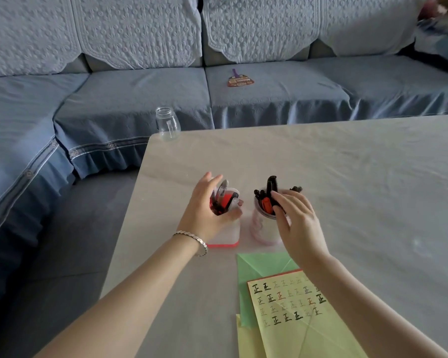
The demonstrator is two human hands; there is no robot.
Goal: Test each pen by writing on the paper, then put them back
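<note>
Head view, left hand (pixel 204 210) gripping red-based pen cup (pixel 228 232), right hand (pixel 300 228) pinching black pen (pixel 271 184), glass jar (pixel 167 123) at table (pixel 347 177) corner

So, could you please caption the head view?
Left hand grips the square holder; right hand pinches a black pen in the round holder.

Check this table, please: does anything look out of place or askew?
The empty glass jar stands alone at the far left corner of the table, close to the edge, where a knock might send it off. The paper sheets near the front lie askew, overlapping. Nothing is spilled.
</note>
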